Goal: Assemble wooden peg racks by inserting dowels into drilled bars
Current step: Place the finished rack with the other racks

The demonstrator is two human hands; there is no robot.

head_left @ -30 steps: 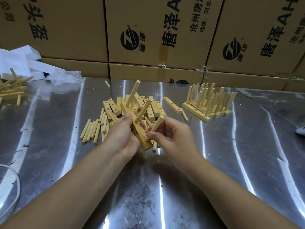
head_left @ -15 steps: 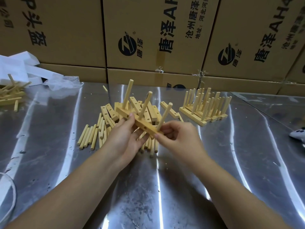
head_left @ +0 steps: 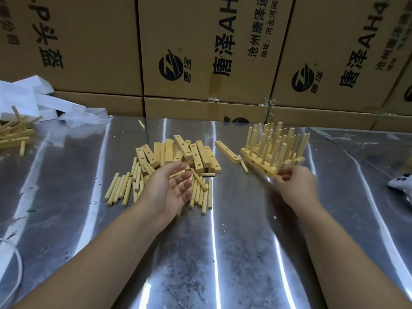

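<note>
WORKBENCH, HEAD CAMERA: On the steel table (head_left: 245,253) I see the left hand (head_left: 171,190) held open above the loose dowels (head_left: 121,188), palm turned inward, fingers relaxed and gripping nothing. The right hand (head_left: 296,186) curls its fingers round the near end of a peg rack (head_left: 258,162), whose bar carries upright dowels. This rack sits at the front edge of the cluster of finished racks (head_left: 283,141) on the right of the table. I cannot tell whether it rests on the steel or is slightly raised. A pile of drilled bars (head_left: 178,152) lies just behind the loose dowels, and a single bar (head_left: 227,151) lies apart between that pile and the racks. A heap of wooden parts (head_left: 13,134) sits at the far left below white wrapping (head_left: 26,97). Printed cardboard boxes (head_left: 200,52) wall off the back, and a white object (head_left: 401,184) shows at the right edge.
</note>
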